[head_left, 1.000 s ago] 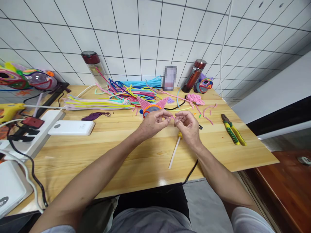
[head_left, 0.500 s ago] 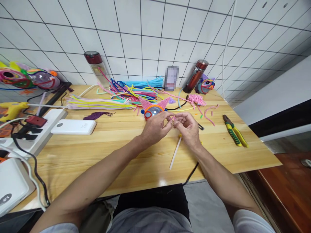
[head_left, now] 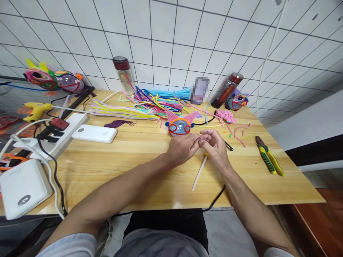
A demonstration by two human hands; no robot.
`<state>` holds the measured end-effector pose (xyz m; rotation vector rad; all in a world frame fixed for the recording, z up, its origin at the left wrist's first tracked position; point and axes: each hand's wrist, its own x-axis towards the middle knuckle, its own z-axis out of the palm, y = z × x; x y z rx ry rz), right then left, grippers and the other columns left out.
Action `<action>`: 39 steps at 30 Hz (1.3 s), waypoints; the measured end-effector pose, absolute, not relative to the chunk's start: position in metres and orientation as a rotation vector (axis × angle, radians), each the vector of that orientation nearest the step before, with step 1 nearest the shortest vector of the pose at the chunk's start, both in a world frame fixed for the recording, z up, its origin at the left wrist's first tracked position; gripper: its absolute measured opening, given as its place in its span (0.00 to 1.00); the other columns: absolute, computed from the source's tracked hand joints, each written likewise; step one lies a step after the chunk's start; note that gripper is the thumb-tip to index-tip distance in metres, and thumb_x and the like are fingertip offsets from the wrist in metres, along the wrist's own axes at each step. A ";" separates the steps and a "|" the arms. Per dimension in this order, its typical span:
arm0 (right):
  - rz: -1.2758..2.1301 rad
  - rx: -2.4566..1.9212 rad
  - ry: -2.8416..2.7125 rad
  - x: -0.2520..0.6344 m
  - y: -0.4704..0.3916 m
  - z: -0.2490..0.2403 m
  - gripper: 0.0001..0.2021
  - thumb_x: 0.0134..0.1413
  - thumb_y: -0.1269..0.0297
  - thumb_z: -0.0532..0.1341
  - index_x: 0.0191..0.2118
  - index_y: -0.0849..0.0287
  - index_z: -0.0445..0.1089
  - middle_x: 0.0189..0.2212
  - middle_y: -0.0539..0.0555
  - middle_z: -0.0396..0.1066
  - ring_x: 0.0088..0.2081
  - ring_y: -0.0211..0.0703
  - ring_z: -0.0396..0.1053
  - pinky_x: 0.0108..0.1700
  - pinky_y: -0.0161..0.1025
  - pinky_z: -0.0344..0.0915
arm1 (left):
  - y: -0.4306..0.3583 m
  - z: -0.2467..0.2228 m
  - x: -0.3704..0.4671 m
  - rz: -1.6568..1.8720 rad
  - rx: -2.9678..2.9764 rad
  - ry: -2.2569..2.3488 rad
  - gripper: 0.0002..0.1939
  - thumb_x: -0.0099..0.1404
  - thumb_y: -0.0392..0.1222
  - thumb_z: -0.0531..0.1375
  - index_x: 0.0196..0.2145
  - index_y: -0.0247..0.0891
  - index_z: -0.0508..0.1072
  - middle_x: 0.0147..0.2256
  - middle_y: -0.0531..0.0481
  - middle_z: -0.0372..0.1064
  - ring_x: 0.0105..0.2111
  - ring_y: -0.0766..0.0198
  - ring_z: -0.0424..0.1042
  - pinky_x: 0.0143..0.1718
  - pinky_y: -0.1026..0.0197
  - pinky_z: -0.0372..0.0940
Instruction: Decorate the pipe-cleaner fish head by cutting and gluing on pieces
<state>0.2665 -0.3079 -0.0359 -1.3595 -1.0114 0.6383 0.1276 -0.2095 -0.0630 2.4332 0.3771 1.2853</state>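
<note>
My left hand [head_left: 183, 148] and my right hand [head_left: 214, 147] meet over the middle of the table, fingertips pinched together. Between them is a small bit of pink pipe cleaner [head_left: 200, 138], mostly hidden by the fingers. Just behind my left hand sits a clear round ornament [head_left: 181, 127] with two pink pipe-cleaner ears, an orange band, red rings and dark blue balls at its sides. Under my right hand, a white stick [head_left: 199, 174] slants toward me from a partly hidden yellow piece [head_left: 206, 155].
Pipe-cleaner bundles [head_left: 123, 110] lie along the back, near two flasks [head_left: 227, 91] and a pink coil [head_left: 225, 116]. Green-yellow pliers [head_left: 268, 157] rest at right. Power bank [head_left: 94, 133], power strip [head_left: 57, 134], cables and yellow glue gun [head_left: 37, 110] crowd the left.
The view has shifted, so the table's things appear farther right. More of the ornament shows, with both red rings visible. My hands keep pinching the pink piece, now a little nearer me.
</note>
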 end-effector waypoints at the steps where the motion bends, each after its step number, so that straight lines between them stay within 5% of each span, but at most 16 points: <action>1: 0.643 -1.366 -1.012 0.267 -0.307 -0.036 0.18 0.52 0.56 0.73 0.45 0.52 0.71 0.31 0.47 0.76 0.31 0.40 0.74 0.38 0.40 0.72 | -0.210 -0.064 0.128 1.288 2.434 0.382 0.11 0.78 0.40 0.57 0.40 0.39 0.79 0.35 0.45 0.84 0.33 0.60 0.82 0.36 0.60 0.68; 21: 0.807 -1.417 -1.041 0.277 -0.304 -0.034 0.20 0.47 0.57 0.73 0.45 0.52 0.69 0.27 0.42 0.74 0.27 0.37 0.71 0.35 0.38 0.67 | -0.207 -0.077 0.127 1.184 2.385 0.387 0.10 0.76 0.41 0.58 0.39 0.39 0.78 0.34 0.44 0.82 0.33 0.59 0.80 0.36 0.60 0.67; 27: 0.787 -1.404 -1.004 0.275 -0.302 -0.036 0.20 0.46 0.56 0.74 0.44 0.53 0.71 0.31 0.45 0.76 0.33 0.39 0.75 0.39 0.39 0.69 | -0.204 -0.074 0.127 1.216 2.342 0.432 0.07 0.75 0.40 0.60 0.41 0.39 0.79 0.34 0.45 0.83 0.33 0.61 0.81 0.35 0.63 0.67; 33: 0.757 -1.353 -0.963 0.274 -0.302 -0.036 0.21 0.47 0.54 0.76 0.43 0.53 0.72 0.34 0.48 0.76 0.33 0.39 0.73 0.39 0.39 0.71 | -0.206 -0.062 0.127 1.190 2.208 0.554 0.07 0.74 0.42 0.63 0.44 0.38 0.79 0.31 0.50 0.82 0.19 0.70 0.68 0.26 0.65 0.61; 39: 0.801 -1.291 -0.965 0.270 -0.301 -0.033 0.20 0.48 0.52 0.78 0.40 0.53 0.71 0.31 0.47 0.75 0.30 0.39 0.72 0.37 0.39 0.71 | -0.212 -0.048 0.124 1.128 2.170 0.551 0.07 0.74 0.41 0.63 0.45 0.37 0.79 0.27 0.54 0.77 0.16 0.72 0.63 0.23 0.65 0.56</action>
